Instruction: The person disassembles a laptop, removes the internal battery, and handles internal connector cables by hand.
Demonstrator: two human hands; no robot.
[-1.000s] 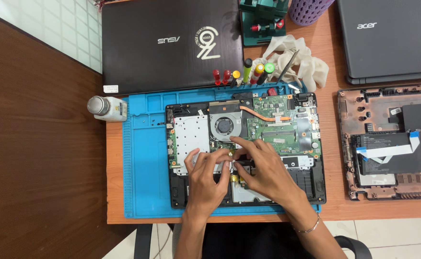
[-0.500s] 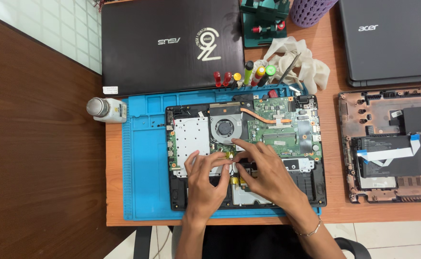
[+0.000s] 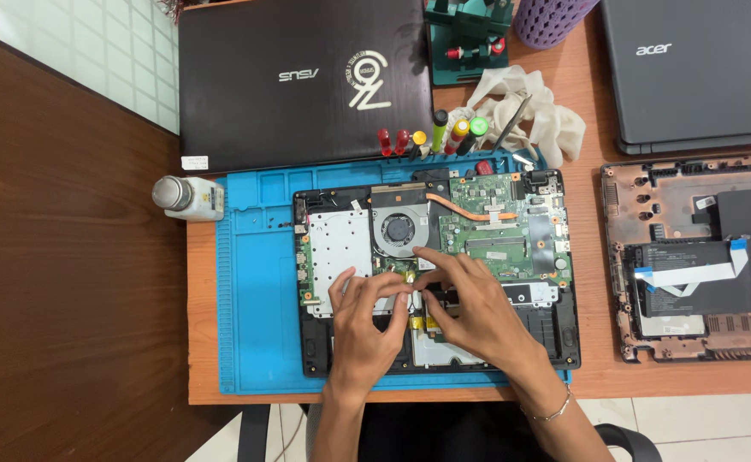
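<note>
Orange-brown desk (image 3: 615, 111) is carrying a blue mat (image 3: 251, 291), on which an opened laptop (image 3: 512, 231) is lying, long axis left to right, hinges pointing away. Left hand (image 3: 365, 321) and right hand (image 3: 470, 304) are resting mid-board, fingers pressed together on a small part that is too small to tell.

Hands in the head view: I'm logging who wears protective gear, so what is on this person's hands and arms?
Both hands are bare: no gloves on the left hand or the right hand. Both forearms are bare too, with no sleeves in view. The right wrist carries a thin silver-coloured bracelet. No rings or watch show.
</note>
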